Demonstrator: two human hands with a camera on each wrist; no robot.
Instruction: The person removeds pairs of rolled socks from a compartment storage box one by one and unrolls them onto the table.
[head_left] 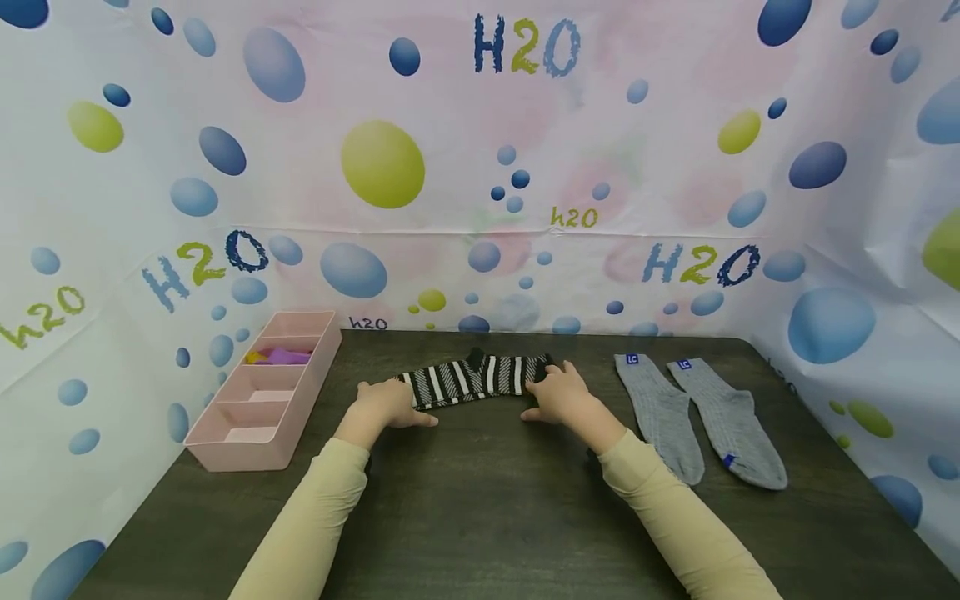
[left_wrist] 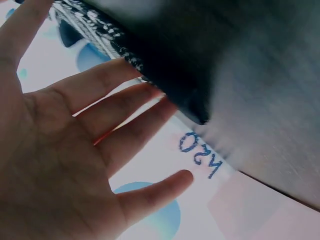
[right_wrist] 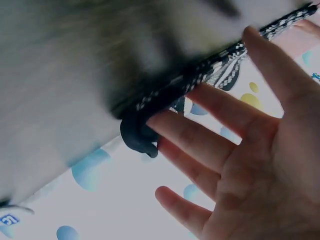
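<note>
Item: striped sock (head_left: 467, 381), black and white, lying crosswise near the far edge of the dark table (head_left: 480, 508). Plain white bands are alternating with finely patterned dark ones; a black peak is jutting from the upper middle; the plain dark right end is curling over. Left hand (head_left: 386, 406): touching the left end, fingers extended and spread. Right hand (head_left: 562, 396): touching the right end, fingers reaching out, unclenched.
</note>
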